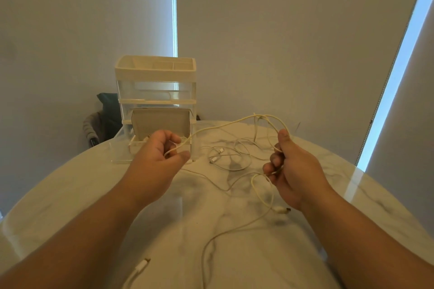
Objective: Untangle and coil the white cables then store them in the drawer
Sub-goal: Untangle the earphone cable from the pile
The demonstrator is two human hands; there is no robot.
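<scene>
Marble table (70,195) held one drawer unit (155,73) and tangled white cables (281,209), count unclear; left hand (159,150) and right hand (291,166) each gripped cable.

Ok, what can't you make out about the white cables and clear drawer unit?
Head view:
Count of thin white cables: strands overlap in the tangle.
Contents of clear plastic drawer unit: brown cardboard sheet covers the lower drawer.
Where the white plug leads: bottom edge cuts its cable.
</scene>
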